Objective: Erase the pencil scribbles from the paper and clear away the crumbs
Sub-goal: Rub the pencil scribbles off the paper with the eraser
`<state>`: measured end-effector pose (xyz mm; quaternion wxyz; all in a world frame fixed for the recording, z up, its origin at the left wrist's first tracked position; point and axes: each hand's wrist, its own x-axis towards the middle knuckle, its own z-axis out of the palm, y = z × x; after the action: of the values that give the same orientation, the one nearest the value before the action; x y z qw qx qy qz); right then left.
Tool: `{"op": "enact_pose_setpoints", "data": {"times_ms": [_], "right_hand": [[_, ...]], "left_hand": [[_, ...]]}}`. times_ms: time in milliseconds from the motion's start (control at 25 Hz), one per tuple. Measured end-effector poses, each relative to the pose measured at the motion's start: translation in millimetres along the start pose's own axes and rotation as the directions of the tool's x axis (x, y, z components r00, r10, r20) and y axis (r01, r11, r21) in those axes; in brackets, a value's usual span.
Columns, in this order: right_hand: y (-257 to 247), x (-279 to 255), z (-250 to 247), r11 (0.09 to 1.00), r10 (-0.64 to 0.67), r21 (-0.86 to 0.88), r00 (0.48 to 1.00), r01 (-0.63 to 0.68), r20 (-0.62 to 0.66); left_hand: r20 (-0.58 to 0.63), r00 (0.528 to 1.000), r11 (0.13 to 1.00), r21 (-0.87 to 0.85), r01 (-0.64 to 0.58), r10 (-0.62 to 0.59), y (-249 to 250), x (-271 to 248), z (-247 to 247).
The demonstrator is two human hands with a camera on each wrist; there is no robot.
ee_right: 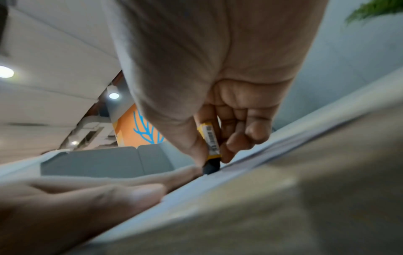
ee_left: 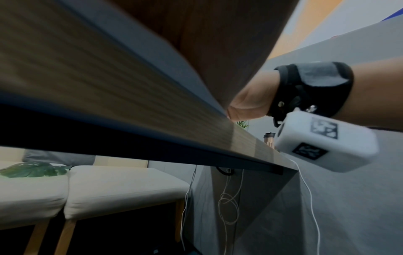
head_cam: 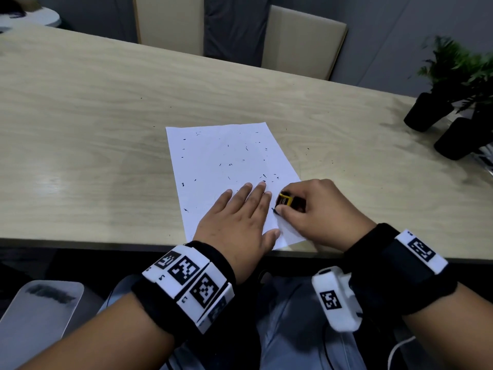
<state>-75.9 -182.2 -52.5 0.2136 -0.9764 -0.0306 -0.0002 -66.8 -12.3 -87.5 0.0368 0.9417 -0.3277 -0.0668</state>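
A white sheet of paper (head_cam: 224,166) lies on the wooden table (head_cam: 93,129), its near corner at the table's front edge. Dark eraser crumbs (head_cam: 246,148) are scattered over it. My left hand (head_cam: 240,209) lies flat on the paper's near part, fingers straight. Just to its right, my right hand (head_cam: 306,206) pinches a dark eraser in a yellow sleeve (head_cam: 285,200). In the right wrist view the eraser (ee_right: 210,146) stands nearly upright with its dark tip on the paper (ee_right: 218,182), and the right hand (ee_right: 218,151) grips it between thumb and fingers.
Two potted plants in black pots (head_cam: 429,110) stand at the table's right end. Two beige chairs (head_cam: 301,41) face the far side. A few crumbs (head_cam: 308,149) lie on the bare table beside the paper. White cables (ee_left: 229,207) hang under the table.
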Motion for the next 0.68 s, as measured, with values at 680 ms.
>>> {"op": "enact_pose_setpoints", "data": {"times_ms": [680], "right_hand": [[14,-15,-5,0.995,0.082,0.067,0.994,-0.078,-0.068]], "left_hand": [[-0.038,0.999,0.999,-0.012,-0.036,0.036,-20,-21,3]]}}
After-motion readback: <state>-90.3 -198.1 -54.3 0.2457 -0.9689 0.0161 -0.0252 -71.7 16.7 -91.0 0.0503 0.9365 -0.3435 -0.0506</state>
